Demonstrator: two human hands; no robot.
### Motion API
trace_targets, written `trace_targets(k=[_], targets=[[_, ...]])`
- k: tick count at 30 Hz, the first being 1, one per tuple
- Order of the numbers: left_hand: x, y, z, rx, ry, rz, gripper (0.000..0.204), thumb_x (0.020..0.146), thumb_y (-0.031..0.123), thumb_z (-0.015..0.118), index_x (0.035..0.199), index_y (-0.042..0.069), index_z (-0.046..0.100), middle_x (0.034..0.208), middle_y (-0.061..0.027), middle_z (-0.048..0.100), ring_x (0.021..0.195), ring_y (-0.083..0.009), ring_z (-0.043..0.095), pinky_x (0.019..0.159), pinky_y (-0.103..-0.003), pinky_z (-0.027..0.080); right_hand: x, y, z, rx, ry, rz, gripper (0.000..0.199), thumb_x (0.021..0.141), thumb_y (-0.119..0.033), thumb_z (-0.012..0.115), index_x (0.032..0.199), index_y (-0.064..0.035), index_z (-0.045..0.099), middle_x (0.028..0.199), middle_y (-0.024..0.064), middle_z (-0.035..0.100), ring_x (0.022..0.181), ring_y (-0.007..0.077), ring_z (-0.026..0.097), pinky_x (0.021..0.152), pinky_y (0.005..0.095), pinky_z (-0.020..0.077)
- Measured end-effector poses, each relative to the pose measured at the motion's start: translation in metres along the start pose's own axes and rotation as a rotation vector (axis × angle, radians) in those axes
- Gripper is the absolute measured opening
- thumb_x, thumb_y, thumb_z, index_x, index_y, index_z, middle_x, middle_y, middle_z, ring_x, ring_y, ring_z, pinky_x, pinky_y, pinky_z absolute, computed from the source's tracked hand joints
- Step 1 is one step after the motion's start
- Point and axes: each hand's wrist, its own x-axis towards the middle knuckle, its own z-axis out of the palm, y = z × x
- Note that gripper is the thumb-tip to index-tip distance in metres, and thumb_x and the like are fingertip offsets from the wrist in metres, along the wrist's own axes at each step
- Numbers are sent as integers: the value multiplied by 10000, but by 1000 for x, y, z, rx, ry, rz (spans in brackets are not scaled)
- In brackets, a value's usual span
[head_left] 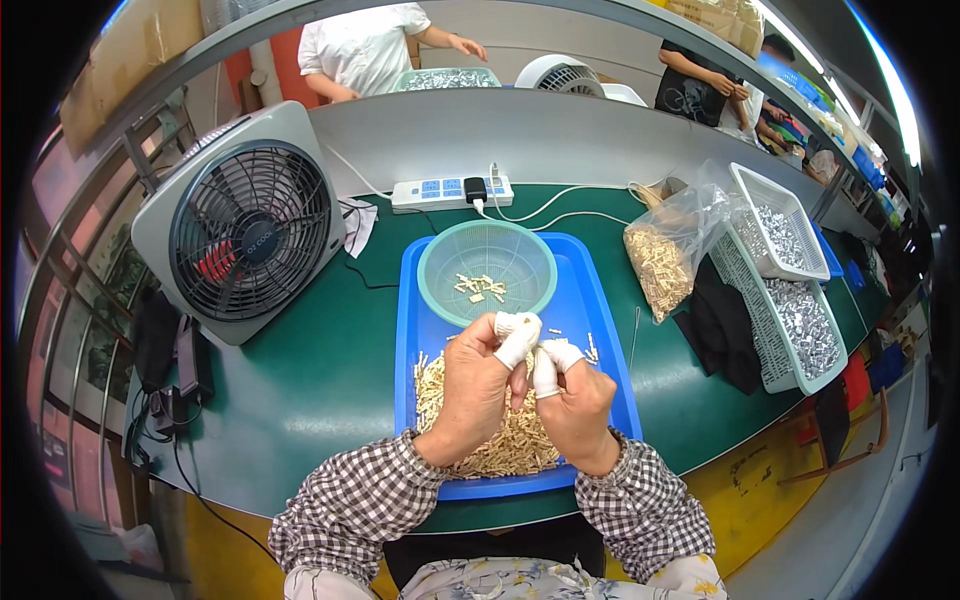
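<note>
My left hand (472, 388) and my right hand (580, 408) meet over a blue tray (406, 330), white covers on their thumbs and some fingertips. Both are closed, fingertips pinched together at one spot. Whatever lies between them is hidden by the fingers. Beneath my hands, a heap of small gold-coloured metal pieces (510, 448) fills the near part of the tray. A green mesh basket (485, 240) rests in the tray's far part, just beyond my fingertips, with several gold-coloured pieces (480, 287) inside.
A grey box fan (250, 230) stands at left; a power strip (435, 192) with cables lies behind the tray. At right are a plastic bag of gold-coloured pieces (660, 260), black cloth (720, 330) and baskets of silvery parts (805, 325). Other people work beyond the partition (400, 140).
</note>
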Motion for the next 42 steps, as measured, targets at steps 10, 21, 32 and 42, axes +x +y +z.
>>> trace_targets(k=[10, 21, 32, 42], targets=[[1, -5, 2, -52, 33, -48, 78, 842, 93, 589, 848, 57, 520, 572, 16, 472, 426, -50, 417, 337, -181, 314, -9, 7, 3, 155, -92, 128, 65, 821, 36, 535, 876, 15, 560, 612, 67, 605, 495, 120, 596, 430, 234, 457], [2, -14, -3, -136, 30, -158, 76, 849, 97, 572, 821, 56, 513, 562, 0, 472, 414, -54, 412, 338, -185, 315, -8, 8, 0, 141, -128, 110, 41, 829, 18, 537, 863, 22, 558, 621, 73, 612, 504, 121, 604, 426, 229, 455], [5, -18, -6, -135, -26, -250, 80, 864, 117, 554, 854, 43, 526, 557, -8, 475, 410, -59, 417, 341, -184, 329, -13, 20, -7, 93, -244, 250, 46, 831, 4, 541, 853, 34, 568, 593, 78, 604, 487, 117, 593, 419, 232, 449], [7, -15, -8, -105, -2, -206, 94, 862, 120, 556, 868, 31, 526, 580, -12, 487, 416, -58, 422, 336, -185, 331, -13, 20, -5, 118, -227, 285, 57, 815, -5, 556, 860, 25, 574, 585, 82, 588, 457, 140, 565, 389, 251, 418]])
